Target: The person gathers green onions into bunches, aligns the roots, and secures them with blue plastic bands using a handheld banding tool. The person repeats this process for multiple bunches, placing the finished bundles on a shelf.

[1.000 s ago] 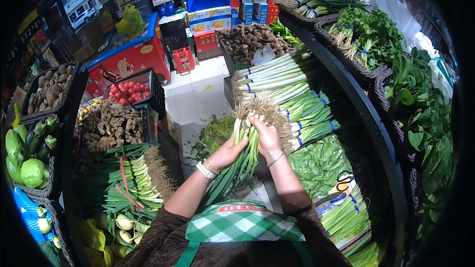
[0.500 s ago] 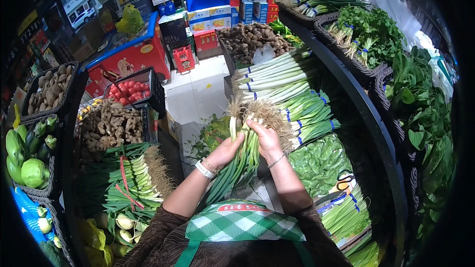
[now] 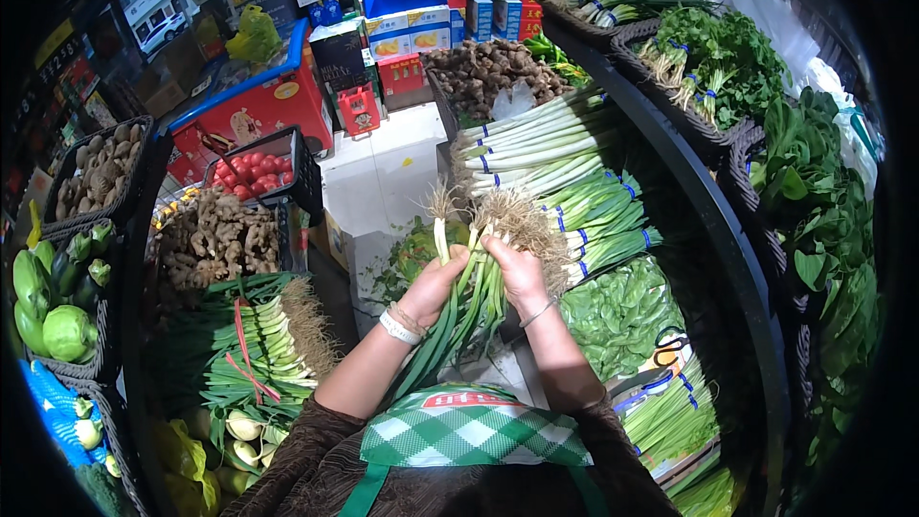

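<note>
Head view: both hands full of spring onions, roots pointing away from the body!
Here's the left hand (image 3: 431, 289), closed around a few stalks (image 3: 441, 241) that stand apart from the rest at their root ends, while the right hand (image 3: 518, 278) clamps the main bunch (image 3: 486, 280) just below its shaggy roots, thumb along the pale stems. It's all held in front of the green checked apron (image 3: 479, 433), between a red-tied bundle (image 3: 257, 349) on the left and flat leafy greens (image 3: 620, 311) on the right, with blue-banded leeks (image 3: 536, 148) lying beyond and scissors (image 3: 669, 352) resting near the greens.
</note>
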{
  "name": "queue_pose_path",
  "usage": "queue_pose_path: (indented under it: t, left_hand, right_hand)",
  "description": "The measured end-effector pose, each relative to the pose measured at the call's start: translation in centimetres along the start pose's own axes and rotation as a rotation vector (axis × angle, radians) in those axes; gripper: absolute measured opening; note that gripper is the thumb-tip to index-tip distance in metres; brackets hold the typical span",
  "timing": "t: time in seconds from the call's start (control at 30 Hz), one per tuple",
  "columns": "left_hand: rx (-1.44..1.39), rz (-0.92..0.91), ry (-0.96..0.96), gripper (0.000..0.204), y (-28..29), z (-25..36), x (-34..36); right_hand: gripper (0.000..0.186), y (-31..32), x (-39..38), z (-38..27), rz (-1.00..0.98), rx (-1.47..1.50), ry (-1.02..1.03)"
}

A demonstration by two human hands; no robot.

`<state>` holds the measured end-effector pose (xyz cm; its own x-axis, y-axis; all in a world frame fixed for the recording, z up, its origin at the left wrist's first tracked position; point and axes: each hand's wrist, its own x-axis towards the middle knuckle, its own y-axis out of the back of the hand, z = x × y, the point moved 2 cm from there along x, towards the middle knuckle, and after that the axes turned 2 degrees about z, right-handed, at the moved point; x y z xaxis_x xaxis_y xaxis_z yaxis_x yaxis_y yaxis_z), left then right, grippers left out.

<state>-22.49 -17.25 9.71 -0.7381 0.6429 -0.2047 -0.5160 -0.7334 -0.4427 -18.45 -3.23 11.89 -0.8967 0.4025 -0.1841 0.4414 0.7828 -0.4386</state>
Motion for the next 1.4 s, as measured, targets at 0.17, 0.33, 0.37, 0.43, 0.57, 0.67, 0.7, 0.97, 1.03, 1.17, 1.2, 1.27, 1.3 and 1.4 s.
queue_pose_path:
  t: [0.17, 0.33, 0.37, 0.43, 0.57, 0.67, 0.7, 0.97, 1.03, 1.17, 1.2, 1.27, 1.3, 1.4]
  left_hand:
    - [0.418, 0.218, -0.418, 0.017, -1.0, 0.6, 0.3]
    - [0.684, 0.314, -0.531, 0.022, -2.1, 1.2, -0.1]
    - [0.73, 0.333, -0.578, 0.022, -2.5, 1.3, -0.3]
    - [0.809, 0.368, -0.639, 0.021, -2.9, 1.7, -0.5]
    - [0.952, 0.397, -0.691, 0.022, -3.4, 1.9, -0.9]
    - [1.107, 0.37, -0.7, 0.032, -3.3, 1.7, -1.1]
    - [1.136, 0.35, -0.721, 0.036, -3.2, 1.7, -1.2]
    - [0.833, -0.286, -0.112, 0.056, -0.1, 2.5, 0.3]
    - [0.894, -0.402, -0.171, 0.055, 0.4, 2.6, 0.6]
    - [1.024, -0.452, -0.221, 0.052, 1.0, 1.9, 1.3]
    - [1.074, -0.433, -0.25, 0.051, 0.9, 1.7, 1.5]
    - [1.116, -0.381, -0.226, 0.071, 0.6, 1.4, 1.5]
    - [1.137, -0.355, -0.214, 0.083, 0.4, 1.4, 1.4]
    - [1.205, -0.25, 0.028, 0.073, -0.2, 1.1, 0.6]
  right_hand:
    - [0.02, 0.5, 0.3, 1.9, -0.074, 0.017, 0.009]
    - [0.024, 0.6, 0.4, 2.6, 0.004, 0.133, -0.049]
    - [0.024, 0.7, 0.5, 2.6, -0.003, 0.175, -0.052]
    - [0.021, 0.9, 0.6, 2.8, -0.051, 0.298, -0.043]
    - [0.016, 1.4, 1.4, 3.9, -0.148, 0.283, -0.012]
    - [0.016, 1.7, 2.1, 5.0, -0.022, 0.244, -0.081]
    - [0.017, 1.8, 2.1, 5.1, -0.012, 0.235, -0.03]
    - [0.018, 1.1, 0.6, 3.5, -0.056, 0.231, -0.1]
    - [0.018, 0.6, 0.4, 3.2, -0.014, 0.148, -0.124]
    - [0.021, 0.0, -0.2, 2.6, -0.034, 0.197, -0.099]
    - [0.022, 0.1, -0.4, 2.5, -0.052, 0.206, -0.121]
    - [0.024, 0.0, -0.6, 2.4, -0.121, 0.134, -0.115]
    - [0.026, 0.0, -0.6, 2.4, -0.173, 0.053, -0.088]
    - [0.024, 0.3, -0.3, 2.9, -0.181, 0.005, -0.112]
